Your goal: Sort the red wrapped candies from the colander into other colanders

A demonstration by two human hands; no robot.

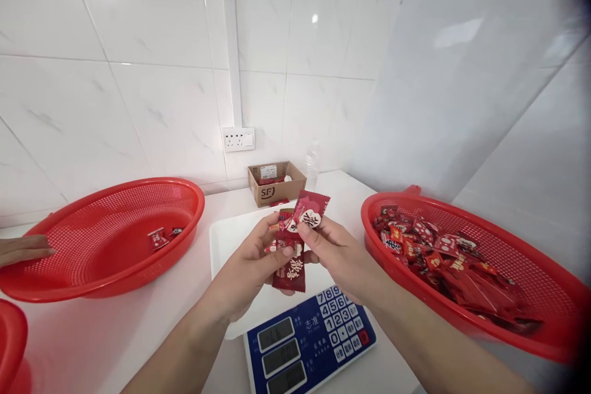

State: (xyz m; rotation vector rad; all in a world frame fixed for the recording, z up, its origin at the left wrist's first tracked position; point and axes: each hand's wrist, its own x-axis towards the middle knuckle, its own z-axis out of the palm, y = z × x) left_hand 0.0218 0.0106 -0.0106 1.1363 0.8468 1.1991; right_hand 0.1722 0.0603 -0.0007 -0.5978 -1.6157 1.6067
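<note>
Both hands meet over the white pan (226, 240) of a digital scale. My left hand (258, 255) is closed around a few small red candy packets (290, 274), its thumb pressed on the front one. Between the thumb and fingers of my right hand (335, 252) is another red candy packet (310, 212) with white lettering, held above and overlapping the others. Below the hands lies the scale's blue keypad panel (309, 338); the digits on its displays are too faint to read surely.
On the right a red basket (462, 212) holds many wrapped candies. A larger red basket (138, 283) on the left has a couple of packets, with another person's hand (28, 249) at its rim. Behind the scale stand a cardboard box (277, 188) and a clear bottle (313, 163).
</note>
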